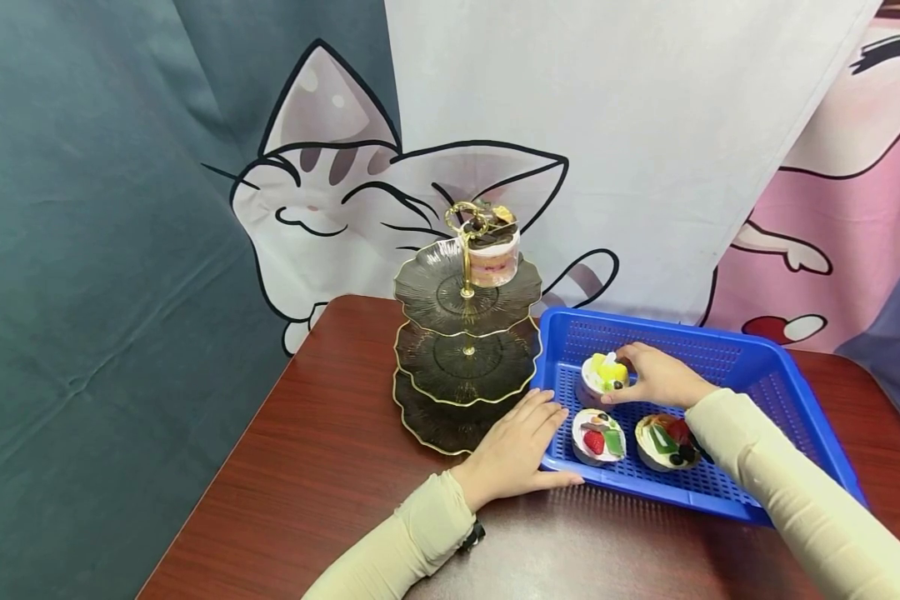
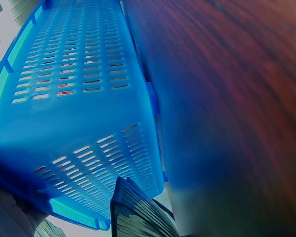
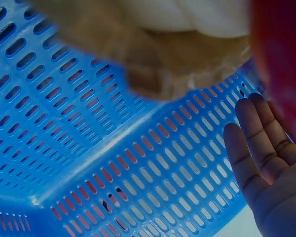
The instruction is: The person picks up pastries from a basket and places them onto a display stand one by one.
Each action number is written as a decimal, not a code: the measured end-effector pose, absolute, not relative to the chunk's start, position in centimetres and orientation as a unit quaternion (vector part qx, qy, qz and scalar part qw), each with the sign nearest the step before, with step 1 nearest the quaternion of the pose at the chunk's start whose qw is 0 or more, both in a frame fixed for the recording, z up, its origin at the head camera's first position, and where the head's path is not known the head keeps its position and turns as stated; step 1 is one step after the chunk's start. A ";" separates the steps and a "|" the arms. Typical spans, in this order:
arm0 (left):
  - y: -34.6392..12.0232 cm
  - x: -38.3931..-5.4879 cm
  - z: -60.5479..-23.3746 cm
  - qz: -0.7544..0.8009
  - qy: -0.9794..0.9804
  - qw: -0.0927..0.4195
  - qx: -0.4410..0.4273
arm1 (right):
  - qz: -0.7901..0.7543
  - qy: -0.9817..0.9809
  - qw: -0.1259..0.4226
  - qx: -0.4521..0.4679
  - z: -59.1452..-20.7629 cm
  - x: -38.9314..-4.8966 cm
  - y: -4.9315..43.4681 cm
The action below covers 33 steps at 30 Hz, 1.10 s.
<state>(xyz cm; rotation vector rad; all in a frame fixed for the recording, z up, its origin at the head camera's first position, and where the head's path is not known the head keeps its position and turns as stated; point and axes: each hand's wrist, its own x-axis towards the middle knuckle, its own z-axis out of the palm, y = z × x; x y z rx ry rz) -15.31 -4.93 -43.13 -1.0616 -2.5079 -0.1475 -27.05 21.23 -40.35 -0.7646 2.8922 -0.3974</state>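
My right hand (image 1: 662, 377) reaches into the blue plastic basket (image 1: 810, 417). Its thumb and fingers pinch the sides of a cupcake (image 1: 602, 374) topped with yellow fruit. Nearer the front rim sit a strawberry-topped cupcake (image 1: 598, 438) and another cupcake (image 1: 663, 442) with green and red fruit, partly under the right wrist. My left hand (image 1: 516, 446) rests with spread, straight fingers over the basket's front left corner. Beside it stands a three-tier black stand (image 1: 471, 367) with gold wavy edges. On its top tier, a round layered cake (image 1: 493, 250) with a chocolate top sits by the handle.
The brown wooden table (image 1: 292, 467) carries both the stand and the basket. Close behind them hangs a cloth (image 1: 645, 100) printed with a cartoon cat. The basket's slotted side (image 2: 74, 113) stands on the tabletop, right against the stand's plates.
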 end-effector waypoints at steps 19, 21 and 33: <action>-4.9 -15.2 -43.1 -0.054 -0.899 0.208 -0.381 | -0.131 0.956 0.074 -0.251 -40.7 -26.9 21.0; -4.9 -15.2 -43.1 -0.056 -0.899 0.209 -0.381 | -0.137 0.956 0.075 -0.250 -40.8 -27.0 21.0; -4.9 -15.1 -43.1 -0.058 -0.902 0.198 -0.379 | -0.146 0.952 0.052 -0.264 -40.8 -26.9 21.0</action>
